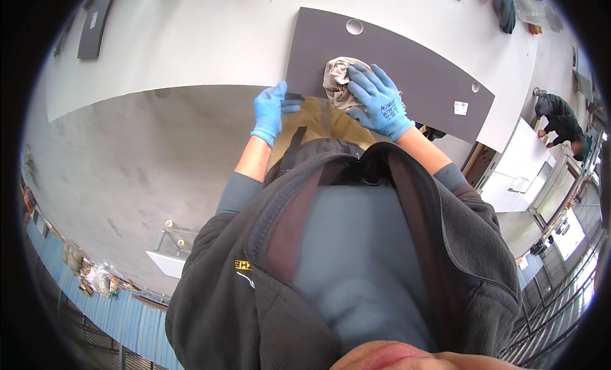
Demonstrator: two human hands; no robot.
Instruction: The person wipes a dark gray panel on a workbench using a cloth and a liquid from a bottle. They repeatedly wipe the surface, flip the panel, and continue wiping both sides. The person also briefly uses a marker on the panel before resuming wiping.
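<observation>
In the head view, the dark grey panel (420,71) lies along the near edge of the white tabletop (191,45). It could slip or tip if the right hand (379,99), its fingers spread holding the crumpled beige cloth (336,83) down, leans too hard there. The left hand (270,112) is at the near left corner; whether its fingers grip, I cannot tell. The panel's long axis runs left to right, slanting nearer toward its white label (460,108).
</observation>
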